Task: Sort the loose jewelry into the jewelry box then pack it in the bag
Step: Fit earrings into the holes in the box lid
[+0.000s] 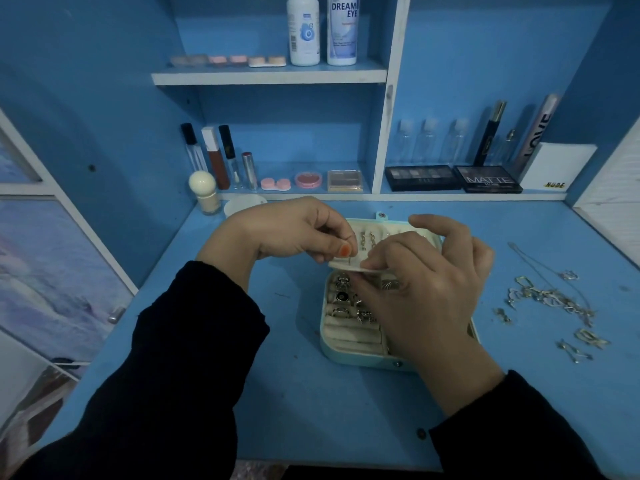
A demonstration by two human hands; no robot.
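1. Jewelry box [360,358], teal, lies open on the blue surface [304,410], at centre.
2. Cream ring rolls fill the base's left part; several silver rings [341,296] sit in the far rolls, while the near rolls are bare.
3. Right grip [426,292], in a black sleeve, reaches over the base. Its fingers are curled and pinch the near edge of a cream earring panel [346,266]. Whether a small piece is also held cannot be told.
4. Left grip [294,230], also in a black sleeve, pinches the panel's left edge between thumb and forefinger.
5. Lid [381,233] stands open at the far side, with earrings hung in its lining.
6. Loose jewelry [550,299], silver chains and earrings, lies scattered on the surface to the right of the box, apart from it.
7. Lower shelf beyond: lip tubes [214,157], a pink lens case [275,184], two dark palettes [420,177].
8. Upper shelf: two white bottles [303,29].
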